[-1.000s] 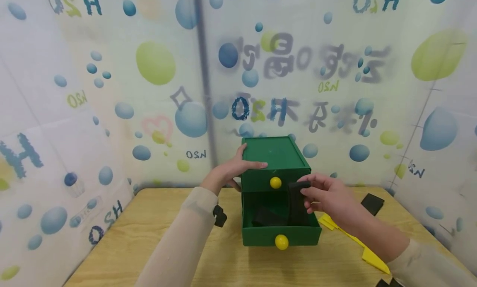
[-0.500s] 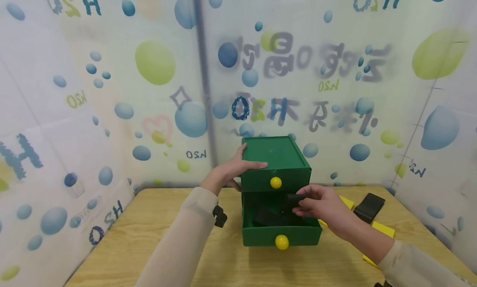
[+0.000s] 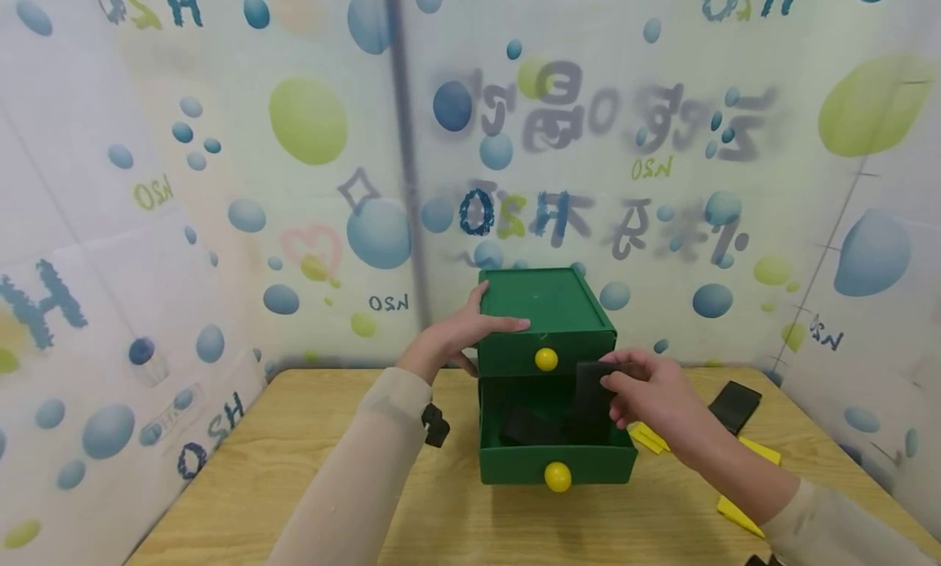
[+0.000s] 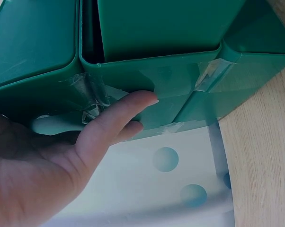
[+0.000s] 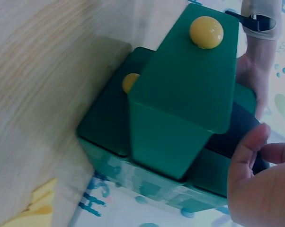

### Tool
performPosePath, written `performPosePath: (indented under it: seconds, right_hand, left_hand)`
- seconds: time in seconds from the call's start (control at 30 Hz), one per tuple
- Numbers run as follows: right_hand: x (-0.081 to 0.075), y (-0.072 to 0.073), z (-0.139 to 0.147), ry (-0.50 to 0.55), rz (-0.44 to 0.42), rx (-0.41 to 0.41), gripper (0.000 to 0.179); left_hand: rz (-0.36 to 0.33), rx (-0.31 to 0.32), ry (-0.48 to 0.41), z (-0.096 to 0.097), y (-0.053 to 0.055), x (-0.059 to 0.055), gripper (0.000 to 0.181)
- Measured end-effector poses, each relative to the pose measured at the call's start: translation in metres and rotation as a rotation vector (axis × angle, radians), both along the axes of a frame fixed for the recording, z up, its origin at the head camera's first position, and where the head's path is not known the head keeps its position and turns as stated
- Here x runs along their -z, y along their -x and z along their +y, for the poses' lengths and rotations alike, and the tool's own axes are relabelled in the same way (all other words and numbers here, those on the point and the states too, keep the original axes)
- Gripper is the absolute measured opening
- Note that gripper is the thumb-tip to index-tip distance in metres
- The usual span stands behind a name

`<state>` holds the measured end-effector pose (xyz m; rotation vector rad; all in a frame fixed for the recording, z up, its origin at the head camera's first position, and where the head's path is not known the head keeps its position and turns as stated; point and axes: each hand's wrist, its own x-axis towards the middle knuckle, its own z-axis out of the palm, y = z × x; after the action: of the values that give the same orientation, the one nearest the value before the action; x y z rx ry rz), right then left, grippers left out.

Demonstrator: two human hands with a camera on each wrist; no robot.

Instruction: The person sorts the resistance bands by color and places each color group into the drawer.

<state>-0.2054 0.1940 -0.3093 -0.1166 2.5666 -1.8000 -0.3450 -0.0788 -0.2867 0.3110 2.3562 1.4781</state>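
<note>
Smooth plastic drawers (image 3: 515,466), wood-grained tabletop (image 3: 456,517)

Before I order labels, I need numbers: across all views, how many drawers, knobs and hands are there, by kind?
Drawers: 3 (top, middle, bottom)
Knobs: 3
Hands: 2 (left, right)
Total: 8

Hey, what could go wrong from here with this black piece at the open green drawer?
1. The black piece in the right hand stands upright, its top above the lower edge of the upper drawer, so it might catch there if the open drawer were shut.
2. Another dark piece lies inside, so the two might jam together.
3. The open drawer juts forward; pressing on it might tip the green box, though the left hand rests against it.
</note>
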Motion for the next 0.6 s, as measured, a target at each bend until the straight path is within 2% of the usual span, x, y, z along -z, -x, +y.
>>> performPosePath:
  seconds: [0.17, 0.33, 0.43, 0.6]
  right_hand:
    - [-0.010, -0.005, -0.001, -0.019, 0.045, 0.018, 0.037]
    - [-0.017, -0.009, 0.000, 0.010, 0.081, 0.033, 0.035]
    - [-0.016, -0.009, 0.001, 0.016, 0.089, 0.041, 0.035]
    - [-0.006, -0.005, 0.000, -0.045, 0.047, 0.038, 0.036]
  left_hand:
    - [0.003, 0.001, 0.003, 0.000, 0.000, 0.000, 0.121]
    - [0.003, 0.000, 0.005, -0.001, 0.000, 0.000, 0.121]
    - [0.003, 0.005, 0.008, -0.001, 0.001, 0.001, 0.121]
    - [0.002, 0.000, 0.008, 0.000, 0.002, 0.001, 0.122]
